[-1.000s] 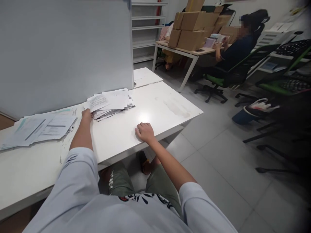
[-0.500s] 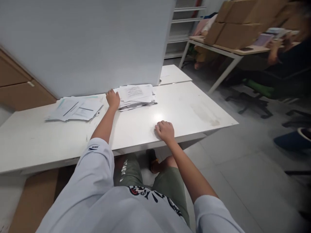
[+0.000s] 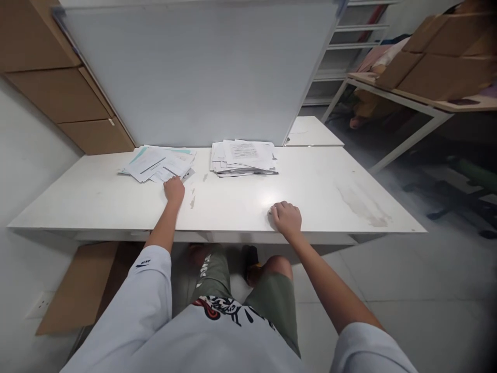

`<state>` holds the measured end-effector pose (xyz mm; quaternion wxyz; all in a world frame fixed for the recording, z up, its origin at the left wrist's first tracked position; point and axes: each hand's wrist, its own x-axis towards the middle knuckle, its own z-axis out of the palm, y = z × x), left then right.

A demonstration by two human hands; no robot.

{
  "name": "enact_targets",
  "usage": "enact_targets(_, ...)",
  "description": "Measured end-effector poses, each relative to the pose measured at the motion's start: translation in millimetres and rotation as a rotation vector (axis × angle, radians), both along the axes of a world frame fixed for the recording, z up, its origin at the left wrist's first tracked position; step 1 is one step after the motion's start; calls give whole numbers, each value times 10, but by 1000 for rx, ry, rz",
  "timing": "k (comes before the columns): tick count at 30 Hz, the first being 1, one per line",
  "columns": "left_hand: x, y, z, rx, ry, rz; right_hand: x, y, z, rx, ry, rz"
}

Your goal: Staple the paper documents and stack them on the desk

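The left fingers (image 3: 171, 181) have moved from the thick paper stack (image 3: 244, 154) to the fanned papers (image 3: 157, 161).

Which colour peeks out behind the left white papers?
Pale teal, behind the left white papers; head view.

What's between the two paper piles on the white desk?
In the head view, white desktop with a small smudge lies between the left pile and the right pile.
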<state>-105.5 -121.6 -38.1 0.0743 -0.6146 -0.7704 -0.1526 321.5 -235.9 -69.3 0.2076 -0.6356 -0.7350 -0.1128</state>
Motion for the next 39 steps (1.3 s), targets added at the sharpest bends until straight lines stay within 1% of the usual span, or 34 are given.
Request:
enact_targets(6,11,-156,33,6,-17,-29,2,-36,9,16,-29,8)
enact_targets(10,37,-211,48,22,-15,-41,16,-36,7,24,-36,25)
enact_targets(15,71,-210,28,98,-23,-154,39,-39,-10,41,-24,51)
enact_targets(19,126,-242,44,72,-45,-201,57,-57,-10,3,-4,50)
enact_targets(22,283,-377,58,6,5,-174,70,-70,-2,-12,-4,53)
enact_targets(25,541,-618,34,-46,84,-122,79,-85,-3,1,13,63)
enact_targets(27,710,-789,2,-40,108,-90,85,-92,-15,13,29,71)
enact_targets(29,838,-930,-30,-18,102,-89,90,-95,-33,25,34,73)
enact_targets(31,931,-1033,-57,-12,83,-148,94,-94,-47,33,36,72)
enact_targets(34,1088,-1162,-104,-16,29,-319,100,-91,-51,30,51,79)
enact_targets(37,1340,-1346,-179,-13,-35,-490,118,-87,-36,4,56,110)
enact_targets(39,1526,-1499,-223,-17,-58,-561,134,-84,-23,-20,56,128)
